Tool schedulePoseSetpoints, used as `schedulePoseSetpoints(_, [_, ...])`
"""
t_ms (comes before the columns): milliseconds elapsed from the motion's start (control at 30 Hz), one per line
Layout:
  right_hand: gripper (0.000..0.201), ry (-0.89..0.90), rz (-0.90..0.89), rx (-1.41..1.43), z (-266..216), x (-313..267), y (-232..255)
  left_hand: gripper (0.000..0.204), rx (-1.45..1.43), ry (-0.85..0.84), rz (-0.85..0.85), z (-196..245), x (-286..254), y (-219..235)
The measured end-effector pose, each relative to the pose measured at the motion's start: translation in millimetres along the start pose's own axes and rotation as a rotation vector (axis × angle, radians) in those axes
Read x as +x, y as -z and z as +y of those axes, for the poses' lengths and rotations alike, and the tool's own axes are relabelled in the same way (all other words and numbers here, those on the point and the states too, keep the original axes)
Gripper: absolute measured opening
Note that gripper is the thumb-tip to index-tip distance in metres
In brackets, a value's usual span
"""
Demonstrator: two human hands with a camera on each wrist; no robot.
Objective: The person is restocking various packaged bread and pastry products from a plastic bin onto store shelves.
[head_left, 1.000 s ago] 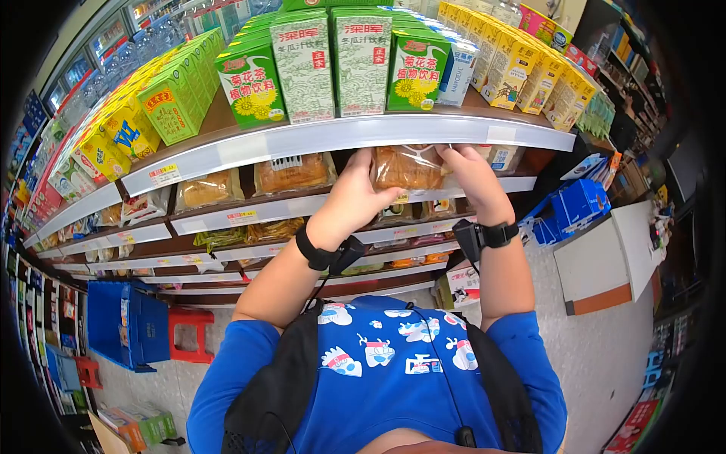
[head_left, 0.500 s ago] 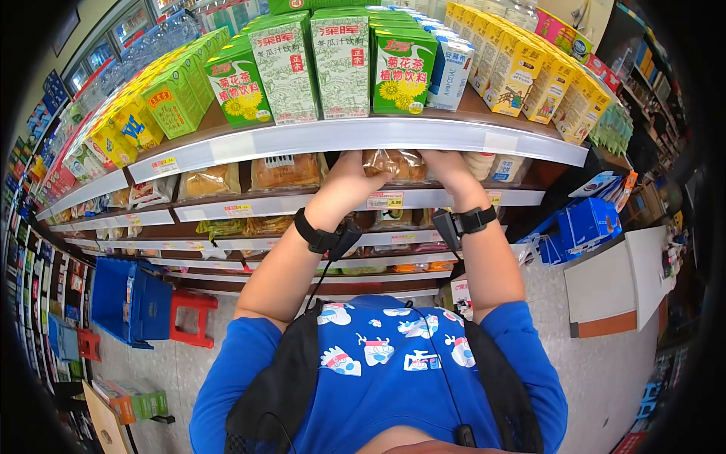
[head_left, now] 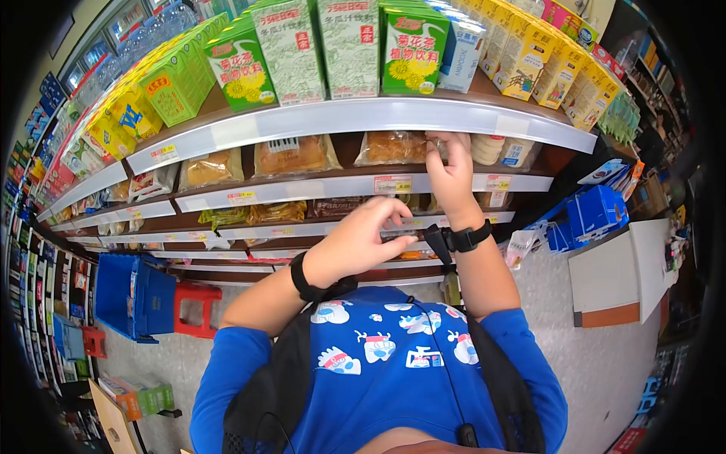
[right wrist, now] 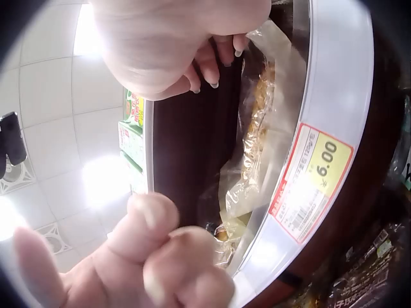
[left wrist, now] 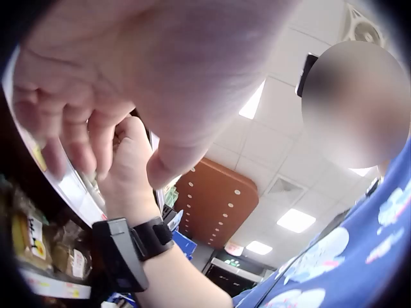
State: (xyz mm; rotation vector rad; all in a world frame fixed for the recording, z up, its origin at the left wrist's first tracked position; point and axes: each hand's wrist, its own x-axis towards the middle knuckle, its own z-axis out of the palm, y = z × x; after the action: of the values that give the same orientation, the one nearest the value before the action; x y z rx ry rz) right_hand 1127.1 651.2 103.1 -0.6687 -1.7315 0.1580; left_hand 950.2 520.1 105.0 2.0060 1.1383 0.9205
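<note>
The shelf (head_left: pixel 333 121) already bears the bread, so the handling looks nearly done, with only the right hand (head_left: pixel 451 170), close against the pack's end, not yet clear. The left hand (head_left: pixel 363 238) is away from it, fingers loosely bent and apart; whether the right one pinches anything, I cannot tell. The bread (head_left: pixel 393 145) looks golden brown, lying behind the front rail in clear, shiny, crinkled film (right wrist: pixel 276 48).

Your head cam looks forward and down over the shelf (head_left: pixel 340 119). Left-wrist cam: tight on your left hand (left wrist: pixel 186 70), angled up at the ceiling (left wrist: pixel 270 144). Right-wrist: close, sideways along the shelf; shares bread pack (right wrist: pixel 257 128), price label (right wrist: pixel 313 183) with head.
</note>
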Motion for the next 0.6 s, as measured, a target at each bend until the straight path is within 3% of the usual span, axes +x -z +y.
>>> schedulePoseSetpoints(33, [0.020, 0.017, 0.009, -0.006, -3, 1, -3, 0.043, -0.074, 0.103, -0.143, -8, 2, -1])
schedulePoseSetpoints(100, [0.018, 0.035, 0.053, -0.022, -13, 0, -11, 0.045, -0.214, 0.140, -0.314, -32, 2, -9])
schedulePoseSetpoints(233, [0.018, -0.088, 0.129, 0.101, -34, -9, -32, 0.046, -0.330, 0.050, -0.428, -65, -1, -32])
schedulePoseSetpoints(300, [0.015, -0.103, 0.108, 0.152, -40, -14, -45, 0.043, -0.469, 0.077, -0.476, -73, -10, -37])
schedulePoseSetpoints(333, [0.014, -0.082, 0.102, 0.196, -50, -15, -51, 0.040, -0.372, 0.224, -0.556, -58, -14, -19])
schedulePoseSetpoints(367, [0.014, -0.086, 0.105, 0.190, -56, -17, -56, 0.040, -0.374, 0.224, -0.564, -65, -21, -19])
schedulePoseSetpoints(433, [0.014, -0.102, 0.023, 0.300, -69, -22, -67, 0.038, -0.722, 0.226, -0.518, -71, -37, -16])
schedulePoseSetpoints(500, [0.017, -0.170, -0.004, 0.358, -88, -28, -81, 0.038, -0.720, 0.257, -0.539, -81, -54, -4])
schedulePoseSetpoints(600, [0.024, -0.002, -0.149, 0.309, -120, -34, -101, 0.043, -0.843, 0.343, -0.586, -90, -81, 17])
